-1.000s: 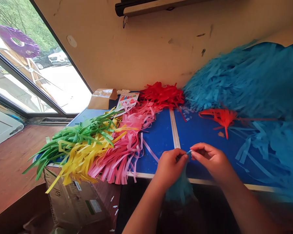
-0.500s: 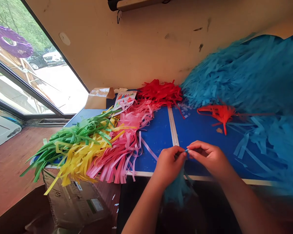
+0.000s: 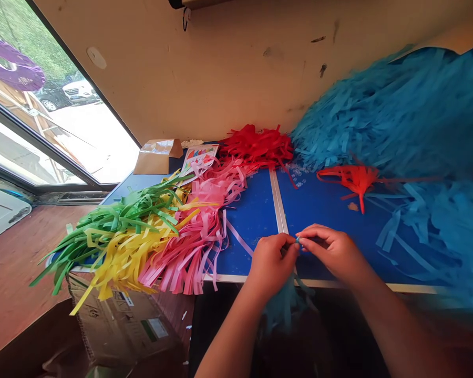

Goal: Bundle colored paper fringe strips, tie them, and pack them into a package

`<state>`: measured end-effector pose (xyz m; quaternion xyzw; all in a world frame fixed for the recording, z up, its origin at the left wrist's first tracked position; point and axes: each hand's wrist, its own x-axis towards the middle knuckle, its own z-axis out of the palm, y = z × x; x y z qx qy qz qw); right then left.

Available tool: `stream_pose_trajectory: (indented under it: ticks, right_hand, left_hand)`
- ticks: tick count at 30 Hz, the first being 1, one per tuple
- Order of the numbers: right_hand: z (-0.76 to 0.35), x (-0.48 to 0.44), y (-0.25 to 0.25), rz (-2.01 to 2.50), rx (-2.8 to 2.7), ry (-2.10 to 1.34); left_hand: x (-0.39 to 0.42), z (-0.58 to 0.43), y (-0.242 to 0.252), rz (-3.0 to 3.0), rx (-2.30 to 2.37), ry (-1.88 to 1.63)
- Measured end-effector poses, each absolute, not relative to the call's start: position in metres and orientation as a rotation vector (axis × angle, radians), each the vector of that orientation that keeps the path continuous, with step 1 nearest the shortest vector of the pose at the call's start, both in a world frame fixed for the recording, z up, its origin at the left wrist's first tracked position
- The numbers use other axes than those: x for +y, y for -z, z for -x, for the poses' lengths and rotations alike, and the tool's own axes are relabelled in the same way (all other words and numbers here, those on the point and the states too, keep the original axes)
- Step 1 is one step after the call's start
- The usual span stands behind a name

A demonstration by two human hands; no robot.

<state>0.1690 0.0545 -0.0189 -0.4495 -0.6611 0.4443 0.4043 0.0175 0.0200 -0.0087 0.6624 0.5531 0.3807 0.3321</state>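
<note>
Near the front edge of the blue table (image 3: 252,210), my left hand (image 3: 274,260) pinches the top of a blue tassel (image 3: 284,304), whose strips hang down below the table edge. My right hand (image 3: 331,251) meets it fingertip to fingertip, its thumb and index finger closed on the same small blue tip. Beyond my right hand lies a small red tassel (image 3: 360,179). Pink tassels (image 3: 205,210), yellow tassels (image 3: 132,252) and green tassels (image 3: 122,218) are spread to the left of my hands.
A large blue tassel heap (image 3: 386,115) fills the back right, with more blue strips (image 3: 449,226) below. Red tassels (image 3: 258,147) lie by the wall. A brown paper packet (image 3: 153,157) sits at the back left; a cardboard box (image 3: 122,325) stands below the table.
The whole view has shifted slightly. Both hands keep their pinch at the blue tip, with the fingers only slightly moved.
</note>
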Motion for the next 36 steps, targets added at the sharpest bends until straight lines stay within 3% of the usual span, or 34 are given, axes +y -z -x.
stream_pose_trajectory:
  ticks: [7, 36]
  right_hand:
    - [-0.168, 0.055, 0.013, 1.211, -1.640, -1.283]
    - [-0.169, 0.055, 0.013, 1.176, -1.624, -1.273]
  left_hand:
    - [0.021, -0.019, 0.011, -1.709, 1.490, -1.010]
    - [0.020, -0.022, 0.008, -1.817, 1.613, -0.915]
